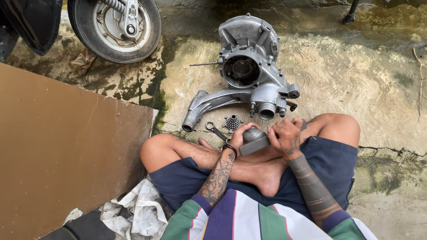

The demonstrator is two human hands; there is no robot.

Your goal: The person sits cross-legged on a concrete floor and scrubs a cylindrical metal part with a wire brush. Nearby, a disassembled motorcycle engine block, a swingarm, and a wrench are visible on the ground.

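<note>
I am gripping a short grey metal cylinder (pixel 254 134) with my left hand (pixel 240 135) above my crossed legs, while my right hand (pixel 286 137) is pressing a flat grey tool (pixel 255 145) against it; steadying both hands matters, I judge, near the silver engine casing (pixel 249 73) on the concrete floor (pixel 356 75).

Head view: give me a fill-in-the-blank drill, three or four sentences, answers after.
1. Both hands, the left hand and the right hand, hold a grey metal ____ over the crossed legs.
2. The engine casing lies on the ____ floor.
3. The wheel stands at the top ____ of the view.
4. A brown ____ lies to the person's left, beside the white rags.

Missing words: cylinder; concrete; left; board
</note>
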